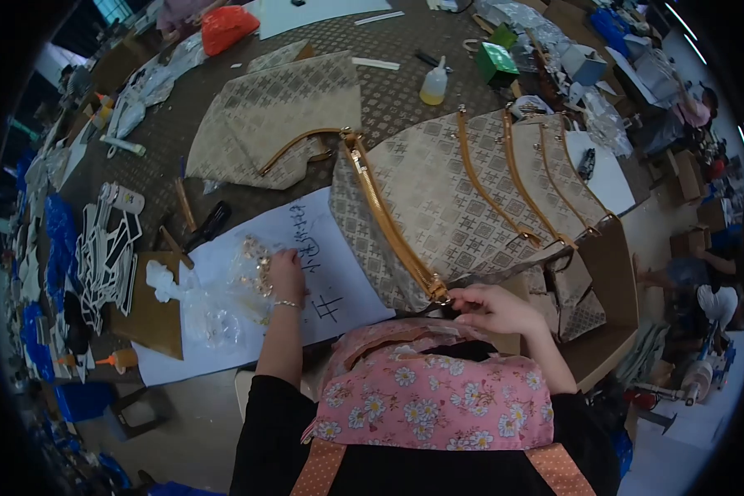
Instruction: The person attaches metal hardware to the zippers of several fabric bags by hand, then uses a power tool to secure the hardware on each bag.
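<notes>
My left hand (286, 277) is at the edge of an open clear plastic bag (215, 318) with small gold-coloured metal fittings (256, 263) in it. Its fingers are bent together, and what they hold, if anything, is hidden. With thumb and fingers, my right hand (498, 309) pinches the near end of a beige patterned handbag (351, 223), at the gold ring (440, 295) beside its tan zipped edge (388, 219). The handbag lies on its side on the table, against more patterned bags with tan straps (484, 186).
White paper (347, 285) with handwriting lies under the fittings. A cardboard box (616, 306) with patterned pieces stands at the right. Further off are another patterned bag (264, 107), a squeeze bottle (434, 83) and a green box (496, 64). A dark-handled tool (209, 225) lies left. Other people sit at the far right.
</notes>
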`<state>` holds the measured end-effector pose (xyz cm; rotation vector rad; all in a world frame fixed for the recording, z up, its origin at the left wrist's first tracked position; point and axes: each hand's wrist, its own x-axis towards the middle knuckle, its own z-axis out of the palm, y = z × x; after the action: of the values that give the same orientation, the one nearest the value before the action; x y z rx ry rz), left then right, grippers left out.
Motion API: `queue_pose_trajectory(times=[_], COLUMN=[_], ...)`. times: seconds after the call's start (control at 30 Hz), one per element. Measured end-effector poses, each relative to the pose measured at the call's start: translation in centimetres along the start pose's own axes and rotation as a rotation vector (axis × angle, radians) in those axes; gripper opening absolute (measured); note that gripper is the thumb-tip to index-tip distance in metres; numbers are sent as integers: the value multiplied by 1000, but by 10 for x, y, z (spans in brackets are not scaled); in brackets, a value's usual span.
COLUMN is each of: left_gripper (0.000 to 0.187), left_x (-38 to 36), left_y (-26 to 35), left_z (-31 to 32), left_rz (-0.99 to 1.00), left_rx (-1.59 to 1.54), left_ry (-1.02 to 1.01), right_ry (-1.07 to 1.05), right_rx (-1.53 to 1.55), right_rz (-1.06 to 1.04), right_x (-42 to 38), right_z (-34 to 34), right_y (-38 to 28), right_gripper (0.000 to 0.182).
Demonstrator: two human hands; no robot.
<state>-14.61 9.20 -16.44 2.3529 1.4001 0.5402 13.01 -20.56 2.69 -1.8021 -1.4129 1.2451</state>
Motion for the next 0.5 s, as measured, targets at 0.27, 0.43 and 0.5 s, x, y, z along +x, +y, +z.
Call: queue_pose_trajectory(times=[0.27,0.43,0.5], left_gripper=[16,25,28], left_x=[3,3,6], left_y=[21,55,80], left_z=[-30,-49,-66], left_rz=[-317,-545,-486], left_rx=[-443,-1767,-1910], left_ry=[-188,-238,-320], right_ry=[1,272,497], right_rx=[90,95,266], right_rz=[63,91,120], right_x=[-21,-45,-44], right_z=[0,-17,-20], right_y=[27,46,65], right_gripper=[47,49,53])
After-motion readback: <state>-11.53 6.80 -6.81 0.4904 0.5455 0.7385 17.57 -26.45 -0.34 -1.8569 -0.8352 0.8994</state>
